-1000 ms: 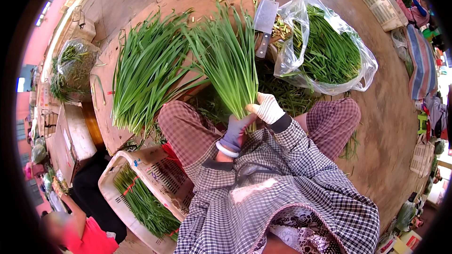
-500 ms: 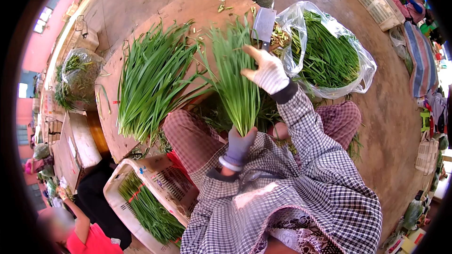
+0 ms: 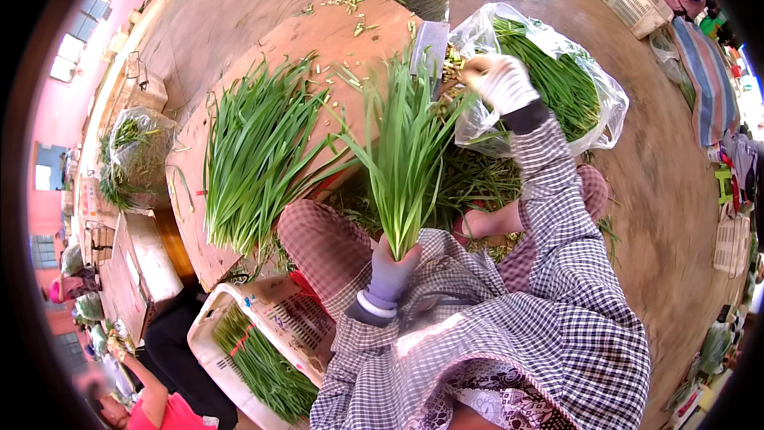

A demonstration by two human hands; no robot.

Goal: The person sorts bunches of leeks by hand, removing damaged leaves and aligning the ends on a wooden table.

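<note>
My left hand (image 3: 391, 272), in a grey-purple glove, is closed around the pale stem ends of a bunch of garlic chives (image 3: 404, 167). The green leaves fan out away from me over my lap. My right hand (image 3: 501, 84), in a white glove, is raised to the right of the leaf tips, beside a clear plastic bag (image 3: 614, 115) full of chives; its fingers are smeared by motion. A cleaver (image 3: 430, 46) lies just left of it, next to cut stem pieces (image 3: 452, 64). On the brown board (image 3: 290, 44), a loose pile of chives (image 3: 259, 151) lies to the left.
A white crate (image 3: 208, 326) at my lower left holds chives tied with a red band. Another bag of greens (image 3: 147, 151) stands at the far left. A person in a pink top (image 3: 163, 410) sits at the lower left. Leaf scraps (image 3: 477, 179) cover the floor before me.
My right hand has moved right, off the chive leaves, toward the plastic bag. The bunch in my left hand has come slightly nearer to me, and its leaves have spread.
</note>
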